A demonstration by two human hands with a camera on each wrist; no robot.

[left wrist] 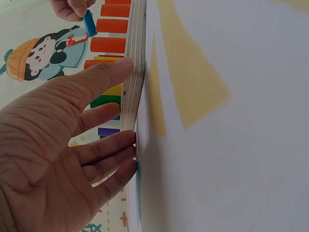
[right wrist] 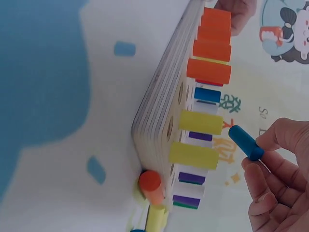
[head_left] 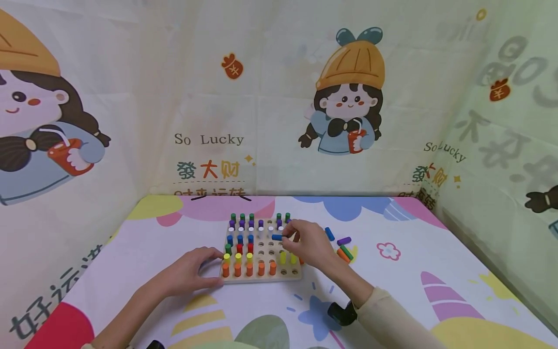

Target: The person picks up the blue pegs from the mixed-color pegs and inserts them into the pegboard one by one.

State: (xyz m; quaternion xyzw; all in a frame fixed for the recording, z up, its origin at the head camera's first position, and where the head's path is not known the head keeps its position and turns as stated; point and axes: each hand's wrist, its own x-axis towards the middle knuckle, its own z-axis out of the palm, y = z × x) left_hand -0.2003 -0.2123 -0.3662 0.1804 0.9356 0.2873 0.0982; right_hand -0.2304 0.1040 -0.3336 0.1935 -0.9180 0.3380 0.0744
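Pinching blue peg [right wrist: 244,140] by one end with right fingers [right wrist: 289,135], tilted in air above wooden board [head_left: 261,279]. Probably light, stiff, hardly fragile; likely prone to roll on smooth round side. Best taken near top, leaving lower end free. Short, plain, evenly coloured, cylindrical. Touching board's edges with left fingers [left wrist: 106,144] parted from thumb.

Pale walls [head_left: 270,111] show cartoon girls [head_left: 337,140] in orange hats [head_left: 354,65]. The white table [head_left: 401,276] has bright shapes [head_left: 343,209].
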